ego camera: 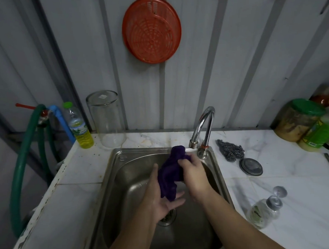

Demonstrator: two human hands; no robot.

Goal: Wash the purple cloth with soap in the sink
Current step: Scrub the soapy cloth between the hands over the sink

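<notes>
Cloth (170, 174), purple and bunched, hung between my 2 hands above the steel sink (113, 177), its long axis running from its top knot near the tap (204, 125) down and toward me to a loose tail. My right hand (193, 174) was nearer that top end, fingers (183, 162) curled shut around the upper bunch. My left hand (160, 197) lay lower, palm up and fingers spread apart, the tail draped across it rather than pinched. So the cloth sat just left of my right fingers and straight above my left palm. I could not tell whether water was running or whether any lather was on the fabric. The pump soap bottle (265, 210) stood on the counter (278, 175) to my right, well apart from the cloth, so I judged my right hand the natural one to reach it.
</notes>
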